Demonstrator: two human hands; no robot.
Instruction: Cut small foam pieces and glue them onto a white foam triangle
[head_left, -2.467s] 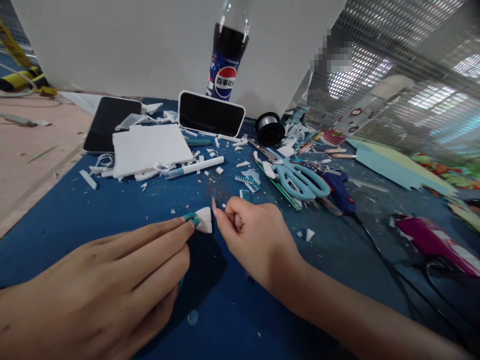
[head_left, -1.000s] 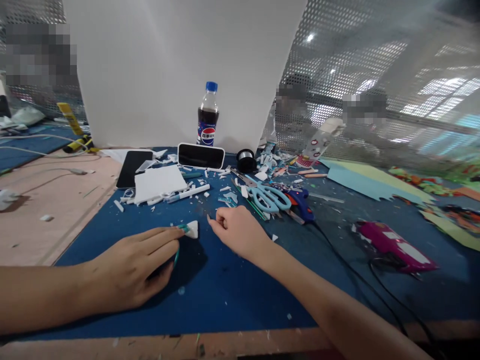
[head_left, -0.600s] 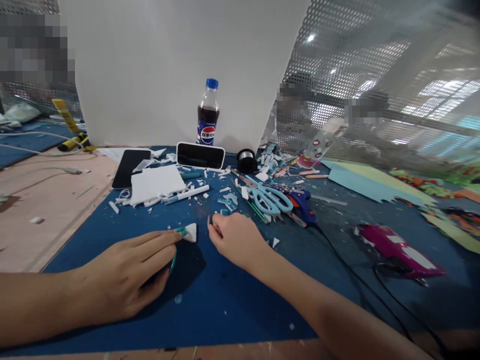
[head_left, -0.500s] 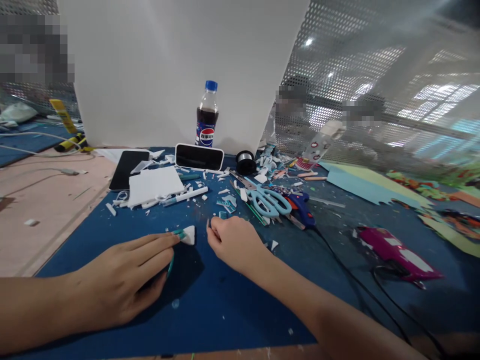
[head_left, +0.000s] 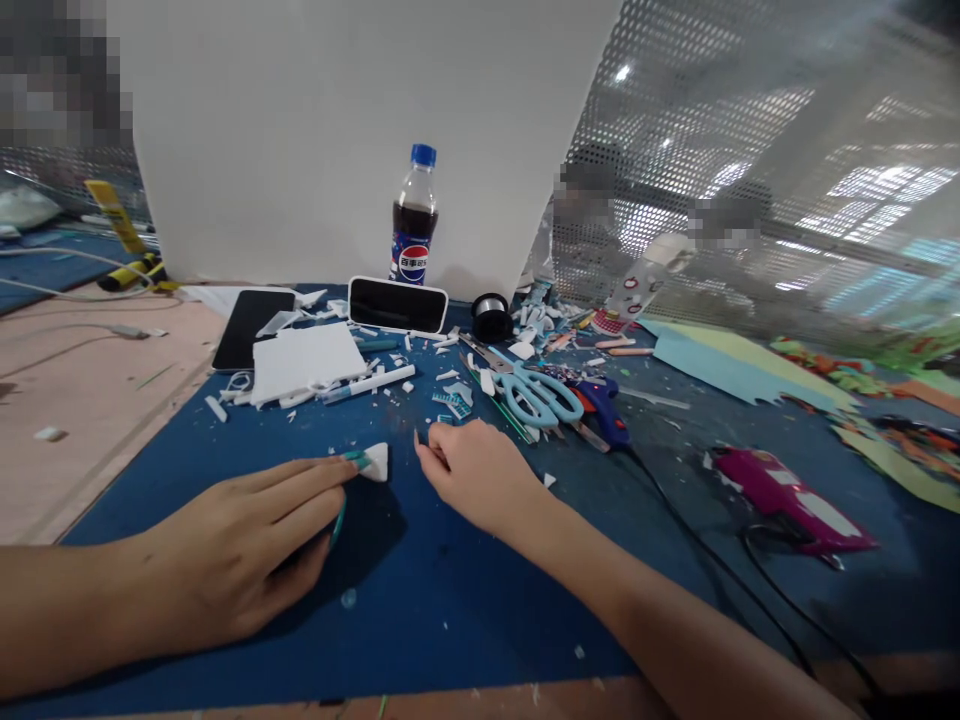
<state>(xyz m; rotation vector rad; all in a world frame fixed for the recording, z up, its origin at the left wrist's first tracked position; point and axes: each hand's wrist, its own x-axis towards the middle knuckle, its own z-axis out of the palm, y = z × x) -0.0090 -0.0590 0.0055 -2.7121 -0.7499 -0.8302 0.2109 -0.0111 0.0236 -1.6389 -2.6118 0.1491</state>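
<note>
My left hand (head_left: 247, 550) lies low over the blue mat, its fingers closed. Under its long teal nails is a small white wedge-shaped piece (head_left: 375, 462), gripped at the left end with the wider end sticking out to the right. My right hand (head_left: 478, 465) rests just right of that piece, apart from it. Its fingers are curled in, with one nail pointing up and left; whatever they may hold is hidden. Beyond it lie light-blue scissors (head_left: 536, 393) and several blue and white scraps (head_left: 452, 400).
A blue glue gun (head_left: 606, 410) trails a black cord to the right, near a magenta device (head_left: 784, 497). Behind stand a phone (head_left: 397, 305), a cola bottle (head_left: 414, 215) and a wire spool (head_left: 492, 318). White sheets (head_left: 307, 362) and a dark phone (head_left: 253, 330) lie left.
The view has shifted slightly, so the scene sits a little higher. Both hands keep nearly the same pose, and the white piece stays under my left fingertips.
</note>
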